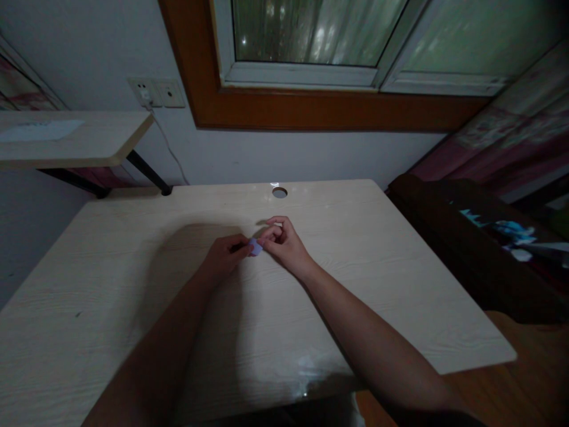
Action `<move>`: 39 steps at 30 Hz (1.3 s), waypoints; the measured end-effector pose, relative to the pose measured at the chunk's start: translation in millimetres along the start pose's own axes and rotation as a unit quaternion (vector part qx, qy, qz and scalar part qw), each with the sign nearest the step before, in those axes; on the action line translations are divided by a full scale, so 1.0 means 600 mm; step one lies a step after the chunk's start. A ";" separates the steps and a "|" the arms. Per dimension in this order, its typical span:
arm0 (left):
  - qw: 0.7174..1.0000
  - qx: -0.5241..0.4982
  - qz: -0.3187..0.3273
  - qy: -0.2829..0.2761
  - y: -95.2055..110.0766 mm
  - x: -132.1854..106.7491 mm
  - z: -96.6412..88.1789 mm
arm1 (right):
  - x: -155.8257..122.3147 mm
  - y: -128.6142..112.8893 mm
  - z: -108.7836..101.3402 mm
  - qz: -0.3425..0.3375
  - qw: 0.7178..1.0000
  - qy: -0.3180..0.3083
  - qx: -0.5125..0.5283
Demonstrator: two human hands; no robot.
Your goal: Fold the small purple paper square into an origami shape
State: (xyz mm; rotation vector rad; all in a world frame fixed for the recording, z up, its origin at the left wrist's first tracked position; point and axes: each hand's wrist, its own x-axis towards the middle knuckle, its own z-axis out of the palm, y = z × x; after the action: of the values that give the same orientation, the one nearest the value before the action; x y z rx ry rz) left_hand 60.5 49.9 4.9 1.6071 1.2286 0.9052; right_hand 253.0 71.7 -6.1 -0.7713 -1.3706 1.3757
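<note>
A small pale purple piece, perhaps folded paper (255, 247), sits between my two hands over the middle of the desk. My left hand (225, 256) pinches it from the left with thumb and fingers. From the right, my right hand (283, 240) has thumb and index fingertip at the piece's edge, its other fingers loosely curled. The exact shape of the piece is partly hidden by the fingertips. Both forearms reach in from the near edge over the light wood-grain desk (355, 237).
A round cable hole (280, 193) lies near the desk's back edge. At the left, a raised shelf (66, 139) on black legs holds a white sheet (42, 130). A cord (169, 145) hangs from the wall socket (155, 93). Dark furniture (466, 237) stands on the right.
</note>
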 end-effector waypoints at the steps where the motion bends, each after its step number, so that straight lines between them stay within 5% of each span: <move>1: 1.000 -0.011 -0.002 0.006 0.000 0.000 0.001 | 0.000 0.002 -0.001 -0.003 1.000 -0.003 0.001; 39: 0.996 -0.082 -0.027 0.027 0.015 -0.004 0.000 | 0.007 0.002 -0.013 0.010 0.999 0.028 0.043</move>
State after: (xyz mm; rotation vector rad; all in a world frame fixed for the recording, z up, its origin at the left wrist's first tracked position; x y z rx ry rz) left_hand 63.0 46.6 13.2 1.4224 1.1978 0.9945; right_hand 258.6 78.3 -7.3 -0.7635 -1.2559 1.4098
